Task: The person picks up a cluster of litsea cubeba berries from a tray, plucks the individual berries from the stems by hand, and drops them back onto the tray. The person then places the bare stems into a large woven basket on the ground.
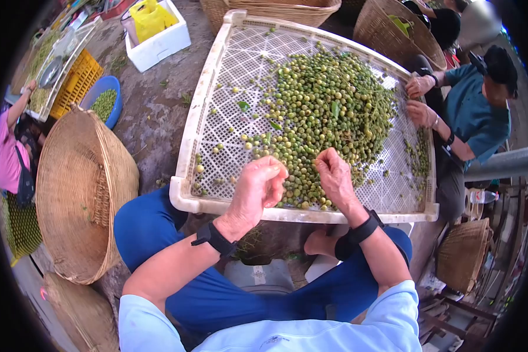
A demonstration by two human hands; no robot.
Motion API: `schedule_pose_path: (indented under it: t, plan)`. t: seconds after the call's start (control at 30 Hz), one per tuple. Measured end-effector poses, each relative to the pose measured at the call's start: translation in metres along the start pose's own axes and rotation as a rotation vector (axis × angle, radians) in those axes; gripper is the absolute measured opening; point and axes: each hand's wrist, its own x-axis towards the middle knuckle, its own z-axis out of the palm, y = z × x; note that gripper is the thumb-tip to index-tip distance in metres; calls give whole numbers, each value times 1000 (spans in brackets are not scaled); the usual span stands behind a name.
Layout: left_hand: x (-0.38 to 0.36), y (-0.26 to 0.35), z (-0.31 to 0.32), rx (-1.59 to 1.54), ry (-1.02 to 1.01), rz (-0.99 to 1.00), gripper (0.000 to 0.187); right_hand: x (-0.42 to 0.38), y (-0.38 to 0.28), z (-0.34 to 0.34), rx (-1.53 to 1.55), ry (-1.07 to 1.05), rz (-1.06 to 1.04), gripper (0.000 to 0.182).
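Observation:
A white plastic mesh tray (229,53) lies in front of me, bearing a heap of small round green and yellowish fruits (328,100) with a few leaves and thin stems among them. My left hand (258,186) is over the near edge of the tray, its fingers curled in. Just to its right, above the near side of the heap, my right hand (335,179) is closed with thumb and fingertips together. Whatever either hand may hold is hidden or too small to make out. Loose fruits are scattered across the mesh left of the heap.
A co-worker (478,111) sits at the tray's right side, both hands by its edge. Left of me stands a large wicker basket (70,193), beyond it a blue basin (114,88) of green fruits. A white foam box (158,44) and another wicker basket (387,29) stand behind.

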Motion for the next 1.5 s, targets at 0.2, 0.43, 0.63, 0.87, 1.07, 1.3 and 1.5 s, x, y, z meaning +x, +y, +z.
schedule_pose_path:
  t: [0.2, 0.43, 0.63, 0.87, 1.07, 1.3, 1.5]
  plan:
    - [4, -17, 0, 185, 91, -208, 22, -5, -24, -12, -94, -8, -193, 6]
    - [2, -27, 5, 86, 54, -243, 27, -28, -44, 6, 296, -78, -108, 6]
    - [-4, -19, -1, 7, 136, -141, 23, -14, -59, 6, 372, -275, -197, 9]
    - [0, 12, -12, -47, 154, 67, 21, 42, -33, 31, -277, -213, -202, 13]
    - [-2, 29, -14, -42, 144, 96, 15, 45, -11, 37, -302, -238, -223, 10]
    - [2, 29, -16, -47, 70, 126, 14, 50, -19, 39, -377, -289, -321, 8]
    - [5, 35, -15, -54, 116, 178, 17, 54, -1, 39, -304, -259, -354, 9]
